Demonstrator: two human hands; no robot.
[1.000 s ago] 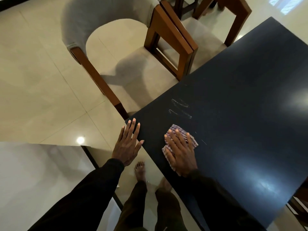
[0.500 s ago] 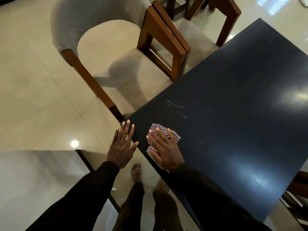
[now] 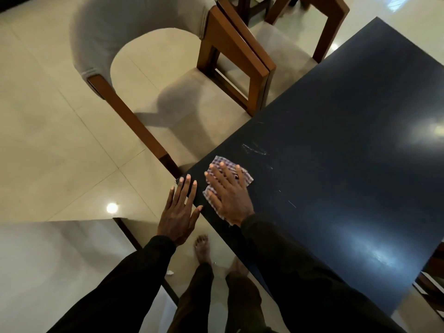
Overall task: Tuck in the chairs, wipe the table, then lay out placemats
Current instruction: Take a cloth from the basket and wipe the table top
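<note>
A dark glossy table (image 3: 336,152) fills the right side. Near its closest corner lies a small checked cloth (image 3: 222,164), and my right hand (image 3: 228,193) presses flat on it with straight fingers. My left hand (image 3: 180,210) is flat and straight-fingered at the table's corner, fingertips on the edge. A chair with a grey curved back and wooden legs (image 3: 134,44) stands tucked against the table's left side. A second wooden chair (image 3: 312,25) stands behind it. Faint smear marks show on the tabletop just beyond the cloth.
The floor is pale glossy tile (image 3: 48,140). A light reflective surface with a dark edge (image 3: 60,260) sits at the lower left beside my legs. My bare feet (image 3: 203,248) stand between it and the table. More wooden furniture shows at the right edge (image 3: 432,272).
My right hand has slid the cloth left toward the table's corner, closer to my left hand. The left hand has stayed at the corner edge.
</note>
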